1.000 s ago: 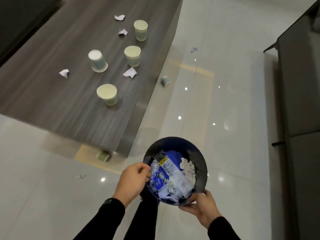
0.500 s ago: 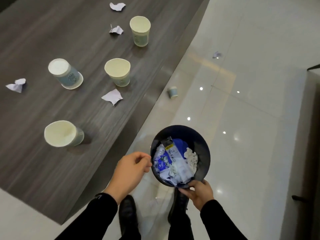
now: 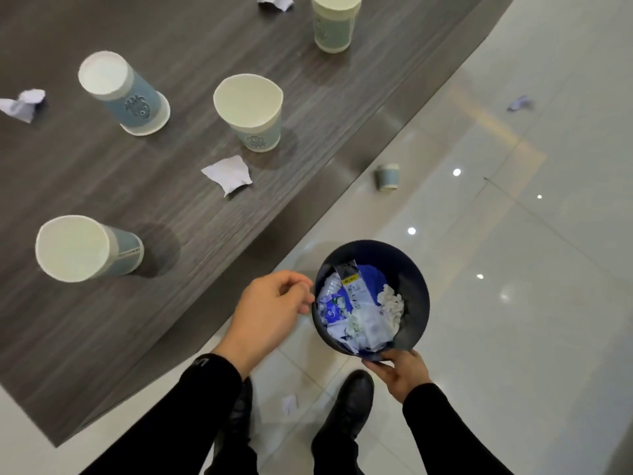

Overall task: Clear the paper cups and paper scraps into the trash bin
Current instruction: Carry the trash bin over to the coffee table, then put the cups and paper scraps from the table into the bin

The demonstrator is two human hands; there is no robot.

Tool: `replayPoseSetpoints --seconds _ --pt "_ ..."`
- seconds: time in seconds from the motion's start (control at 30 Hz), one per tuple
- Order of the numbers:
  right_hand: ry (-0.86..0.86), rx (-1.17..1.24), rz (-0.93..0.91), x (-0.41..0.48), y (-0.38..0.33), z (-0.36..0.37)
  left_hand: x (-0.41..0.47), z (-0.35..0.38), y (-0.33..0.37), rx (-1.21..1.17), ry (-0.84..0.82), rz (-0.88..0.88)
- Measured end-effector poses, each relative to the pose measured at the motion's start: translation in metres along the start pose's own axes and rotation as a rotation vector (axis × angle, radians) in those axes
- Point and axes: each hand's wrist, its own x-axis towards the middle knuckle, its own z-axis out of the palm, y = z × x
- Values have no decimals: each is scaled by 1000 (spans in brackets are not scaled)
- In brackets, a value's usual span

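Observation:
I hold a dark blue trash bin point(image 3: 412, 286), filled with wrappers and paper, beside the table's edge. My left hand point(image 3: 267, 313) pinches its left rim and my right hand point(image 3: 400, 370) grips its near rim. On the dark wood table point(image 3: 102, 337) stand several paper cups: one near me point(image 3: 85, 248), one inverted point(image 3: 123, 92), one in the middle point(image 3: 251, 111) and one at the far edge point(image 3: 334, 24). Crumpled paper scraps lie at the middle point(image 3: 229, 174), left point(image 3: 22, 104) and top point(image 3: 275, 1).
On the glossy tile floor lie a small cup point(image 3: 388, 176), a scrap far right point(image 3: 520, 103) and a scrap between my black shoes point(image 3: 289, 404). The table's long edge runs diagonally just left of the bin.
I have stepped closer to the table, so the cups and scraps look larger and nearer. Both hands keep their hold on the bin, which now sits right beside the table edge.

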Motion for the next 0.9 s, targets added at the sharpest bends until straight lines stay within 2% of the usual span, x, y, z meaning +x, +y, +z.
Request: replayPoseSetpoints --seconds 0.03,0.13,0.2,0.23,0.27,0.3,0.33,0.4,0.47,0.5,0.57,0.6,0.67,0.77,0.83,0.9 --pt "2 -23 -37 8 -1 0 1 0 0 -5 8 0" --pt "18 253 74 22 5 -1 3 0 -4 -10 14 -3" --pt "22 153 71 22 7 0 2 1 -7 -7 13 5" --pt "0 34 12 18 8 1 0 1 -7 -3 14 8" --pt "-64 46 52 17 12 -2 -2 1 -8 -2 16 7" --pt "-61 92 75 16 12 -7 -5 1 -7 -9 17 5" --pt "-82 240 125 13 11 -9 -10 0 -6 -23 20 -1" --pt "-60 300 184 -5 -2 -15 -21 -4 1 -52 27 -4" --pt "-107 216 177 -35 -33 -11 -35 -13 12 -85 42 3" --pt "-193 204 83 -45 -41 -12 -43 -20 20 -97 60 13" --pt "-220 202 -9 -82 -75 -1 -58 -40 34 -106 114 36" --pt "-265 244 -29 -102 -90 5 -65 -53 41 -108 147 42" --pt "-305 109 -189 -141 -122 24 -79 -83 52 -90 227 58" --pt "-396 -45 -357 -200 -165 63 -93 -133 57 154 512 115" --pt "-453 -99 -370 -227 -186 89 -95 -162 54 253 718 109" --pt "-485 -138 -359 -242 -197 111 -84 -180 43 302 795 78"
